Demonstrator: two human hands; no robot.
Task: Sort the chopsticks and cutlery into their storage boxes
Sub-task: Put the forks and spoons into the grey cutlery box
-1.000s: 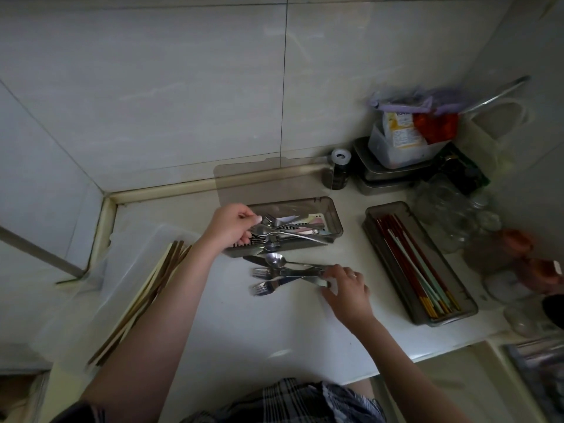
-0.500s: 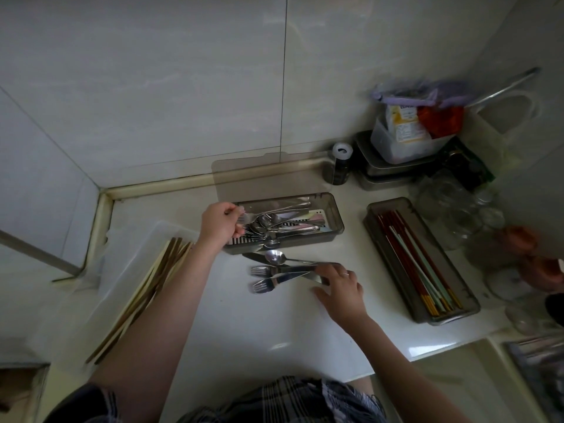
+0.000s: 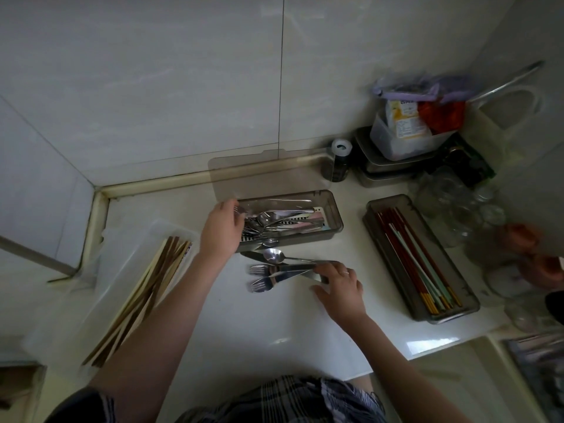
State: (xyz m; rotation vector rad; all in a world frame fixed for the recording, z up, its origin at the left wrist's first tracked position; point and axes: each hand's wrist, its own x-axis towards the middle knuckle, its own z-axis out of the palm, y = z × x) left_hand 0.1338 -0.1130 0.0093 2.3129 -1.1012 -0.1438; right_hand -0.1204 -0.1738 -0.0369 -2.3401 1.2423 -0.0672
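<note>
On the counter (image 3: 274, 325), left hand (image 3: 221, 232) still grips cutlery in the box (image 3: 334, 215); right hand (image 3: 341, 288) stays open.

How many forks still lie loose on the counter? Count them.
2. One fork lies just below the spoon; the other fork is nearest the person. Handles run under the right hand; more may hide.

two hands (image 3: 221, 232), three boxes (image 3: 335, 221) (two smoky), two forks (image 3: 259, 283)
</note>
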